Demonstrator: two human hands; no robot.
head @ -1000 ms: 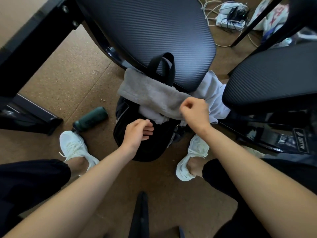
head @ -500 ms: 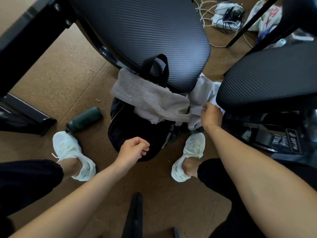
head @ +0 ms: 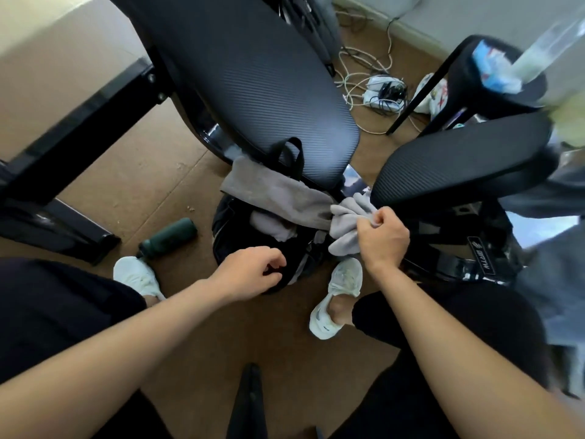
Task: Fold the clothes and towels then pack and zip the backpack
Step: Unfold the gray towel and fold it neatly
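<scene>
1. Backpack (head: 226, 226): seen from the head camera, it is black and open at the top. It stands on the brown floor just beyond the left hand (head: 250, 274) and to the left of the right hand (head: 383, 239). Its carry handle (head: 292, 153) rises against the edge of a chair seat.
2. A grey towel (head: 275, 194) lies across the bag's mouth, beyond the left hand. Its end reaches toward the right hand.
3. The right hand is clenched around a bunch of paler grey cloth (head: 346, 226), which hangs at the bag's right edge.
4. The left hand's fingers are curled at the bag's near rim. Whether they grip the fabric cannot be told.
5. A dark green bottle (head: 167, 237) lies on its side on the floor, left of the left hand and apart from the bag.
6. A white shoe (head: 139, 278) sits left of the left hand, and another (head: 338, 299) sits below the right hand.
7. Right of the right hand, a glossy black chair base (head: 456, 270) carries white lettering (head: 482, 259), sideways and too blurred to read.
</scene>
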